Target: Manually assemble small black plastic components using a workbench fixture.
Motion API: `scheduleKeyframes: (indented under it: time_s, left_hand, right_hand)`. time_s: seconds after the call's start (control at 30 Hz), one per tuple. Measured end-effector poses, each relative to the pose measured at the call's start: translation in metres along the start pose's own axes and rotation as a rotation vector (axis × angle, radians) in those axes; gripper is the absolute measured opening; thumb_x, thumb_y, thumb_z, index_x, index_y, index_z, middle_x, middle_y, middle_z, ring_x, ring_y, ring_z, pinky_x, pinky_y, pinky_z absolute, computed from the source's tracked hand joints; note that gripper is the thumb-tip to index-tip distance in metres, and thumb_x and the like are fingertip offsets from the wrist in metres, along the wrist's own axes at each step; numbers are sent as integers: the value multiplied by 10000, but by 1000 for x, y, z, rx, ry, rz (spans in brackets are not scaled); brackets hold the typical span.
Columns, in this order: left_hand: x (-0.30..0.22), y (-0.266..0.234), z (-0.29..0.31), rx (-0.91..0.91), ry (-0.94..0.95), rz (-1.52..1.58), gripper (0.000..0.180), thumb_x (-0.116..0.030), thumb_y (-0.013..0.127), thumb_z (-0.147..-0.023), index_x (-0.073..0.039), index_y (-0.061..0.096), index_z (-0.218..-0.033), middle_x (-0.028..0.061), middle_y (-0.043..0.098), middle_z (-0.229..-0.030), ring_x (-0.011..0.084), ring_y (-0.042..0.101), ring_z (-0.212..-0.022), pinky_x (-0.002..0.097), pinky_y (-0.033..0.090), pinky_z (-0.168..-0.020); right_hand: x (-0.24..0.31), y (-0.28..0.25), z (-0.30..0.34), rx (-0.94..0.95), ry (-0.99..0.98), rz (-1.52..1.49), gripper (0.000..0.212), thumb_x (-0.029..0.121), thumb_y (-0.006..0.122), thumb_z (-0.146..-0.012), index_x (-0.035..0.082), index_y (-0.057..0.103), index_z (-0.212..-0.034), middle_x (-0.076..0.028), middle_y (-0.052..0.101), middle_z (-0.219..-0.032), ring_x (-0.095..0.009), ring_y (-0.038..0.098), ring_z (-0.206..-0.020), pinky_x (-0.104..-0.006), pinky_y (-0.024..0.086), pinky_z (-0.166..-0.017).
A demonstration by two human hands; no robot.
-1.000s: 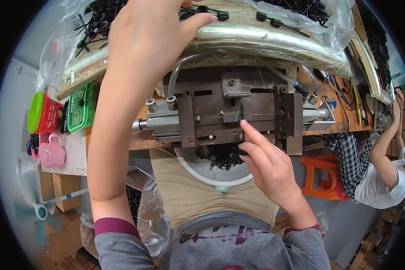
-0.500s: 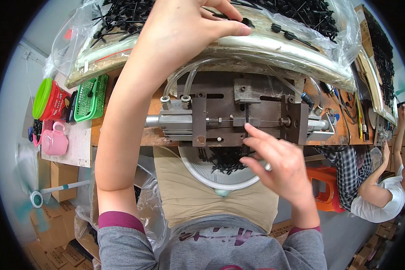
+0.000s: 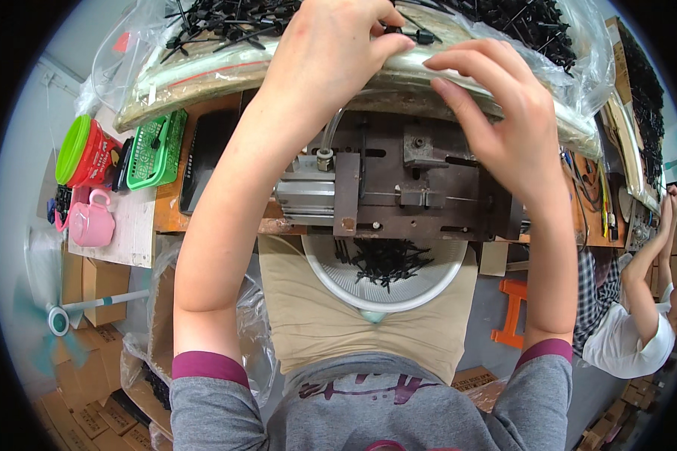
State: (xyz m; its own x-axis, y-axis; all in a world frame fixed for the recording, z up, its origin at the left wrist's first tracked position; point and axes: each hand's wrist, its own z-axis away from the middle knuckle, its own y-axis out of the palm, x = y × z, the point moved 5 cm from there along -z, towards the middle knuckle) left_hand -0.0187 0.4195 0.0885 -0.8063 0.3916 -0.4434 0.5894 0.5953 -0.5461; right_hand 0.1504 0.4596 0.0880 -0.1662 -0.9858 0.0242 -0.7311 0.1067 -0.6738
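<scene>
My left hand (image 3: 331,56) reaches up to the clear plastic bag of small black plastic parts (image 3: 226,22) at the top, its fingers pinched on one black part (image 3: 410,34). My right hand (image 3: 504,128) is raised beside it with fingers spread, holding nothing, over the dark metal press fixture (image 3: 399,188) on the bench. Below the fixture, on my lap, sits a white bowl (image 3: 384,297) with several black parts in it.
A green basket (image 3: 154,146), a red tub with a green lid (image 3: 83,154) and a pink cup (image 3: 90,222) stand at the left of the bench. Another person (image 3: 639,301) works at the right. An orange stool (image 3: 511,312) and cardboard boxes (image 3: 90,282) are on the floor.
My right hand has lifted off the front of the metal fixture and moved up toward the bag. My left hand stayed at the bag, and the view has tilted down a little.
</scene>
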Motion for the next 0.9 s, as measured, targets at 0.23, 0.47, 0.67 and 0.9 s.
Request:
scheduleKeyframes:
  time_s: [0.23,0.47,0.67,0.9]
  left_hand:
    - [-33,-31,37,-180,190,-148,213,-61,809,-772,31,735,-950,149,707,-978,235,713,-868,329,577,-748]
    - [-92,-36,72,-82,107,-81,371,-50,864,-650,13,752,-999,198,701,-1156,237,713,-931,323,571,-803]
    - [-100,-43,128,-7,-33,16,459,-128,907,-631,-5,738,-1040,237,596,-1332,281,675,-1075,345,613,-873]
    - [-100,27,170,130,-32,-6,365,-57,853,-715,16,719,-1046,233,643,-1319,305,701,-1052,347,593,-856]
  right_hand:
    - [39,23,53,82,118,-184,208,-52,734,-735,22,704,-927,-96,674,-954,-265,647,-876,-358,523,-762]
    - [41,52,46,325,-9,-83,86,83,642,-742,47,706,-787,-54,614,-861,-224,599,-922,-351,463,-825]
    - [36,36,46,123,7,-66,111,36,655,-752,27,704,-851,-87,704,-935,-266,675,-924,-368,540,-828]
    - [-20,-22,80,-205,868,-832,258,62,648,-974,-53,673,-1204,-136,712,-1058,-136,688,-788,-212,514,-626]
